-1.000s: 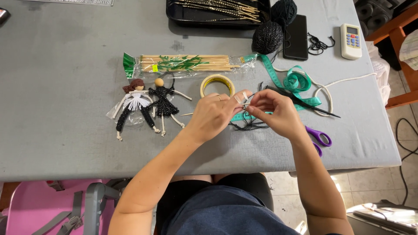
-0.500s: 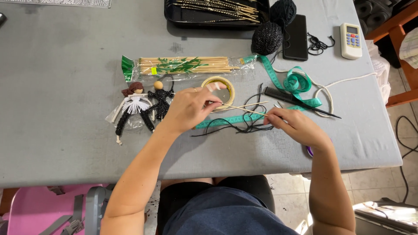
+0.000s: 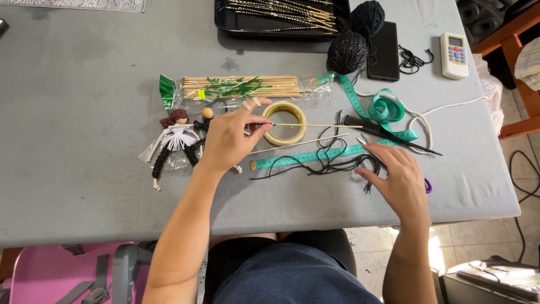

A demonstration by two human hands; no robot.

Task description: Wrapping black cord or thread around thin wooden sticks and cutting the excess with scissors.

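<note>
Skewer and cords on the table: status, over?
Left hand pinching a thin wooden skewer over the tape roll. Right hand flat on the black cords. Green measuring tape beneath the cords.

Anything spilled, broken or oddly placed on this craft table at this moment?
Nothing looks spilled or damaged. The left hand pinches a thin wooden skewer lying across the tape roll; the right hand rests on loose black cords tangled over the green measuring tape. Cluttered, but ordinary craft mess.

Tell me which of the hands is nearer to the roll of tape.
Left. The left hand sits just beside the roll of tape, pinching a thin wooden stick that crosses over it. The right hand rests farther off on black cords.
</note>
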